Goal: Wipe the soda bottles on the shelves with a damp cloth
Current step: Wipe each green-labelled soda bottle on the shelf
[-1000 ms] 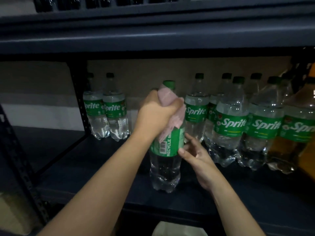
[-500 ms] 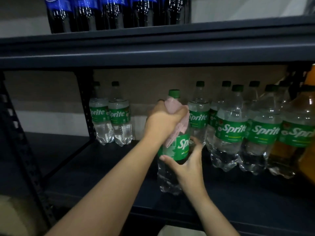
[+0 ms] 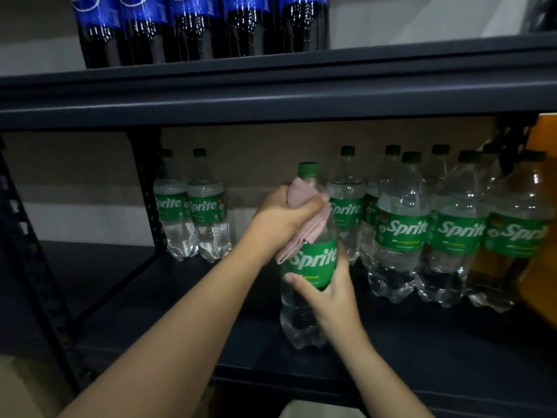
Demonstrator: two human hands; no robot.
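Note:
A clear Sprite bottle [image 3: 310, 260] with a green label and green cap stands upright near the middle of the dark shelf [image 3: 187, 300]. My left hand [image 3: 283, 218] grips a pink cloth [image 3: 304, 224] and presses it around the bottle's shoulder, just under the cap. My right hand [image 3: 328, 300] holds the bottle at the lower edge of its label, thumb across the front. The cloth's loose end hangs down over the top of the label.
Several more Sprite bottles [image 3: 404, 230] stand in a row to the right, and two Sprite bottles [image 3: 193, 206] stand at the back left by a shelf post [image 3: 147, 188]. Dark cola bottles [image 3: 199, 25] with blue labels line the upper shelf. An orange-brown bottle [image 3: 539, 206] sits at the far right.
The bottle has turned, so its Sprite logo now faces me instead of the barcode side. My right hand has closed round the label's lower edge. The view has tilted upward.

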